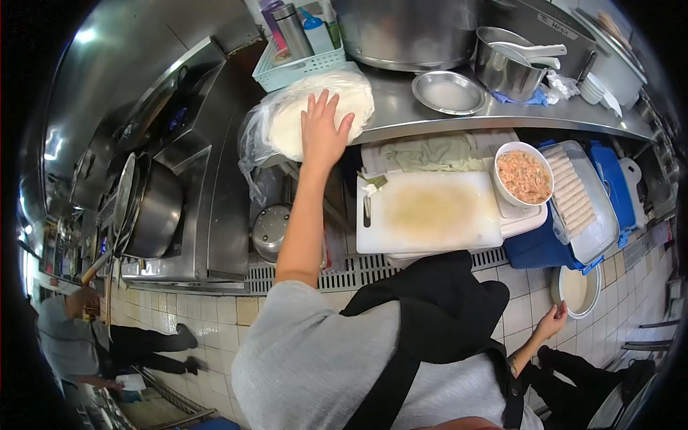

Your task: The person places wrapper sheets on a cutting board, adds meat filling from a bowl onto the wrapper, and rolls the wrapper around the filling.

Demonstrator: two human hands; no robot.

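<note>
My left hand [325,136] lies spread, palm down, on a thick round stack of white sheets [287,118] in a clear plastic bag [252,136]. The stack rests on the steel shelf's edge. Low on the right, my right hand [550,322] has its fingers curled at the rim of a white tub [592,308] holding pale liquid. Before me lies a white cutting board [444,213] with green scraps [375,182] at its corner. Beside it stands a white bowl of orange-pink minced filling [524,176]. A clear tray holds a row of pale rolls [571,188].
Along the steel shelf [390,123] stand a pale green basket [299,70] of bottles, a large pot [408,32], a metal plate [449,93] and a pot with ladles [507,72]. Stove pots [156,208] are at left. Another person [72,337] stands lower left.
</note>
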